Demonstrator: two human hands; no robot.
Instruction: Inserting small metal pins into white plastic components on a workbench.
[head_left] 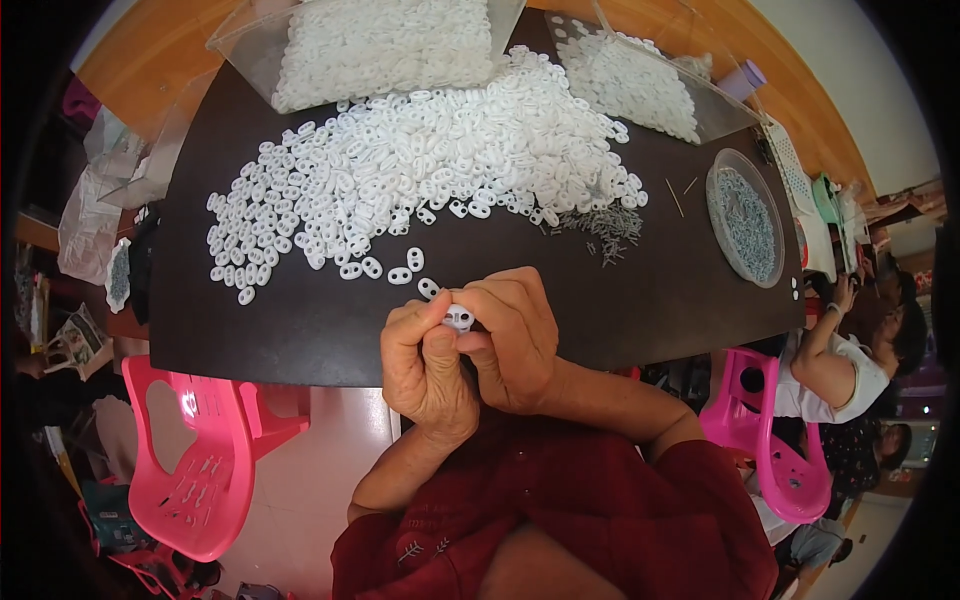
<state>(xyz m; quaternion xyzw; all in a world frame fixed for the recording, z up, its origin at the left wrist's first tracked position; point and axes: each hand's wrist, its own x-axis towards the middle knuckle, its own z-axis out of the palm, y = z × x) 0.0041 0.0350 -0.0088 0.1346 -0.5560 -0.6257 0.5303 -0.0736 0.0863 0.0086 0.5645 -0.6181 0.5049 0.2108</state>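
Note:
Just past the table's near edge, my left hand point(420, 362) and my right hand point(518, 335) meet with their fingers pinched together. Between their fingertips is a small white oval plastic piece with two holes point(458, 317), gripped from both sides. Fingers partly cover it, so I cannot tell whether a second part is joined to it. A similar loose oval piece point(428, 288) lies right by my left fingertips. A few more ovals point(400, 275) rest on the table slightly farther off, in front of a wide heap of the same white pieces point(400, 150).
The dark table point(300, 335) carries a pile of small grey pins point(610, 228). A round clear tub point(722, 235) at right holds more grey bits. Clear bins point(250, 85) of white parts stand behind. Pink chairs point(205, 490) flank me; another person point(835, 370) sits at right.

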